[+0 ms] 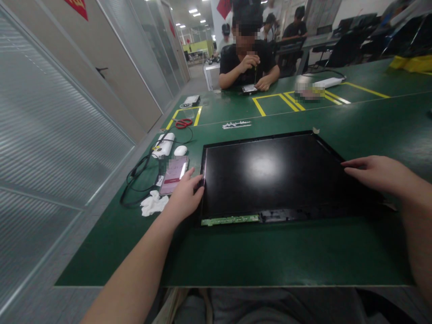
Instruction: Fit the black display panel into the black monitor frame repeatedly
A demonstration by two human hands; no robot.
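A black display panel [270, 173] lies face up on the green table, with a bright glare on its screen. A strip of green circuit board [230, 220] shows along its near edge on the left. My left hand [185, 195] has its fingers and thumb at the panel's left edge. At the right edge my right hand [374, 173] pinches the frame between thumb and fingers. Bits of tape stick out at the panel's far right and near right corners. The undersides of the edges are hidden.
Left of the panel lie a phone [173, 173], crumpled tissue [153, 203], a white mouse-like object [180, 150], black cables [135, 177] and red-handled scissors [184, 123]. Metal strips [236, 124] lie beyond it. A co-worker [248, 58] sits across, holding a screwdriver over a small device.
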